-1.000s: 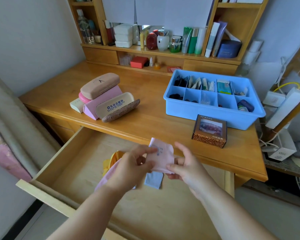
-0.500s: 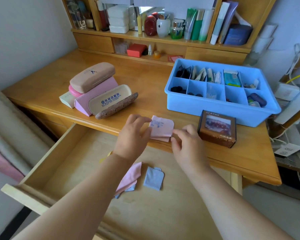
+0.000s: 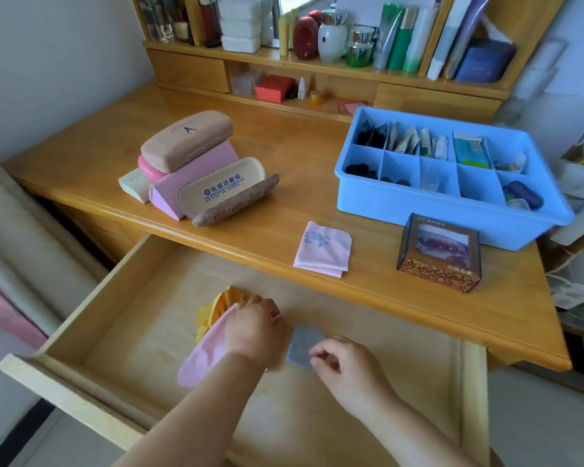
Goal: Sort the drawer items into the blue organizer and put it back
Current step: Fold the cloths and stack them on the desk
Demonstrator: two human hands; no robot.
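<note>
The blue organizer (image 3: 398, 205) stands on the desk at the right, with small items in its compartments. A folded pink cloth (image 3: 322, 249) lies on the desk near the front edge. Both hands are inside the open drawer (image 3: 115, 298). My left hand (image 3: 255, 326) lies on a loose pink cloth (image 3: 201, 360) beside a yellow-orange item (image 3: 216, 306); its fingertips are hidden. My right hand (image 3: 344, 364) pinches the near edge of a grey-blue cloth (image 3: 302, 343) with thumb and forefinger.
A brown patterned box (image 3: 439, 254) stands in front of the organizer. Several glasses cases (image 3: 196, 166) are stacked at the desk's left. The shelf unit (image 3: 317, 59) behind holds bottles and boxes. Cables and a power strip hang past the desk's right edge.
Both hands let go of the folded pink cloth on the desk and dropped into the drawer, the left onto the loose pink cloth, the right onto the grey-blue cloth.
</note>
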